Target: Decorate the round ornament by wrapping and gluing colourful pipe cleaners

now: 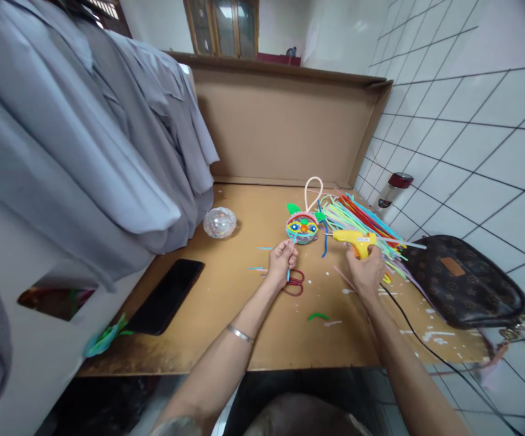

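My left hand (282, 260) pinches a light blue strip (294, 238) whose upper end lies against the front of a round, colourful face ornament (303, 227). Green leaf shapes and a cream loop top the ornament. Just right of it, my right hand (366, 266) is wrapped round a yellow glue gun (352, 237), its nozzle pointing left at the ornament without touching it. Beneath my left wrist, red-handled scissors (295, 282) are partly covered. A green curved piece (318, 316) lies nearer the front edge of the table.
Coloured pipe cleaners (364, 218) are heaped behind the glue gun. A brown bag (466, 281) and a bottle (393, 191) stand by the tiled wall. On the left are a clear ball (220, 223), a black phone (166, 297) and hanging clothes (144, 121). A black cord (419, 339) trails right.
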Motion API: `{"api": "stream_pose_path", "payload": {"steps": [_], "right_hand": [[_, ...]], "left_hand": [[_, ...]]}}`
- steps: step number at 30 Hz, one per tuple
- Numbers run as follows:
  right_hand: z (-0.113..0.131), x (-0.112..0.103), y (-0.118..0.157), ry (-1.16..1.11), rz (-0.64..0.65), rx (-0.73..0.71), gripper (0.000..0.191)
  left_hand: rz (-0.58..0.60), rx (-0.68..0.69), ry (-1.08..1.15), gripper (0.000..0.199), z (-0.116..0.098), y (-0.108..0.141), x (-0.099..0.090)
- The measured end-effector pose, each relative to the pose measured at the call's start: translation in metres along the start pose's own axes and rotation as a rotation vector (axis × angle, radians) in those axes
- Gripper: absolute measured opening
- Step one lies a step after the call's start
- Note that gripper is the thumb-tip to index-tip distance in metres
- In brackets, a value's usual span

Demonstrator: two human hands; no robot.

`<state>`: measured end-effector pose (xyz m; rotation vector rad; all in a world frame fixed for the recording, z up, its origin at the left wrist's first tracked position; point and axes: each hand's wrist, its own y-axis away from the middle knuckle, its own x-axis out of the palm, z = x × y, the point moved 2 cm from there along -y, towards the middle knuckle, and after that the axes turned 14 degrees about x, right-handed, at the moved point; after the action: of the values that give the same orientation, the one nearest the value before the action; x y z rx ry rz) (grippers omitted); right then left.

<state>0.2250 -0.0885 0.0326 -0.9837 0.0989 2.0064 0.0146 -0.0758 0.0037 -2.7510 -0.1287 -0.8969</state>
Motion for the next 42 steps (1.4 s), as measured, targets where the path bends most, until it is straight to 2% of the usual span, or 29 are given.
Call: {"api": "stream_pose_path", "payload": {"steps": [3,6,12,21,26,36,39,42], "right_hand": [[0.027,0.012,0.01,-0.144,0.002,-0.109,0.046],[0.041,0.029,0.021,-0.266,-0.021,-0.207,0.045],[0.026,0.055,0.038,-0.361,-0.032,-0.216,0.034],[0.017,0.051,0.041,-0.417,-0.024,-0.243,0.033],[0.017,0.055,0.045,-0.407,-0.01,-0.248,0.032],[0.018,0.054,0.048,-0.405,0.001,-0.252,0.03],[0.019,0.052,0.048,-0.43,-0.001,-0.226,0.029],[0.02,0.051,0.048,-0.448,0.007,-0.197,0.029]], "left_hand": [[-0.017,-0.039,0.065,0.042,-0.004,-0.001,-0.001],[-0.029,-0.072,0.124,0.042,-0.008,-0.003,-0.002],[-0.06,-0.07,0.182,0.049,-0.011,-0.006,-0.005],[-0.101,0.0,0.161,0.05,-0.009,-0.004,-0.003],[-0.109,-0.049,0.18,0.046,-0.009,-0.003,-0.003],[-0.022,-0.176,0.328,0.032,-0.02,0.004,0.009],[-0.005,-0.161,0.329,0.034,-0.019,0.005,0.01],[-0.039,-0.111,0.292,0.036,-0.017,0.005,0.008]]}}
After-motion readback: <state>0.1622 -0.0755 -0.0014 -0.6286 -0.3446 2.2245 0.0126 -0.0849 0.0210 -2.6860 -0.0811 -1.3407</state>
